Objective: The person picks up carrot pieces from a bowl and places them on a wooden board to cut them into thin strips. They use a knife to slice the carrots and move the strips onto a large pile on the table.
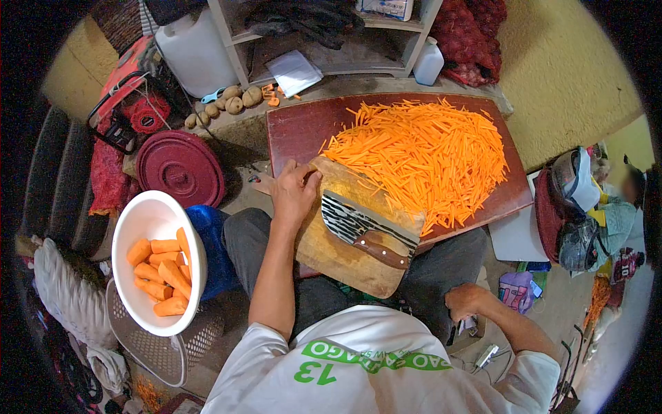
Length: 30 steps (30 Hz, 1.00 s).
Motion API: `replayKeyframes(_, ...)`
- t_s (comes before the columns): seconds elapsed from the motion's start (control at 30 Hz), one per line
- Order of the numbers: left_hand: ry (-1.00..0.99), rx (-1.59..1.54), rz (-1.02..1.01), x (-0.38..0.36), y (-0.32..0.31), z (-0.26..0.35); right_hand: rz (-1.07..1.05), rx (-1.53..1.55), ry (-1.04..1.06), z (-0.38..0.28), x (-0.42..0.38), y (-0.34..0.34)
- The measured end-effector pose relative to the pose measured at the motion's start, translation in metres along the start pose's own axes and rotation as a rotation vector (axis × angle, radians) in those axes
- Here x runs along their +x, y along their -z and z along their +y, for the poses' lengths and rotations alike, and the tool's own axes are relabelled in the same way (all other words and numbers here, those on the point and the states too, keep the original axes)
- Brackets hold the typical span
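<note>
My left hand (296,193) grips the upper left edge of a wooden cutting board (338,259), fingers closed on it. The board lies tilted over my lap and the edge of a red table. A cleaver (365,234) with a patterned blade and brown wooden handle rests on the board, untouched. Beyond the board, a large heap of shredded carrot (427,155) covers much of the red tabletop (296,124). My right hand (465,302) is by my right thigh, its fingers curled; whether it holds something small is hidden.
At the left, a white bowl (124,228) holds several peeled carrots (162,272). Behind it is a dark red lid (181,169). Potatoes (234,105) lie on the ledge near a shelf (338,62). A basket (148,352) sits below the bowl.
</note>
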<state>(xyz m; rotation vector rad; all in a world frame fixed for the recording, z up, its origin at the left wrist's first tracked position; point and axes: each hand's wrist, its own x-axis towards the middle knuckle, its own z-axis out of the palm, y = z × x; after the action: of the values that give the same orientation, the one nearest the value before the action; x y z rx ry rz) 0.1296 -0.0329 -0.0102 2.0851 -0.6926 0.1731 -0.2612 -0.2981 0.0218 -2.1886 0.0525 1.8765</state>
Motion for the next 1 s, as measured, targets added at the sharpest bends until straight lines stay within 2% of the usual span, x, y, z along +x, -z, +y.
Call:
replayKeyframes(0.63, -0.004, -0.001, 0.025, -0.001, -0.001, 0.000, 0.013, -0.096, 0.031, -0.001, -0.002, 0.002)
replayKeyframes(1.0, 0.012, -0.007, 0.005, 0.000, 0.003, 0.004, -0.001, -0.045, 0.013, -0.005, -0.007, 0.007)
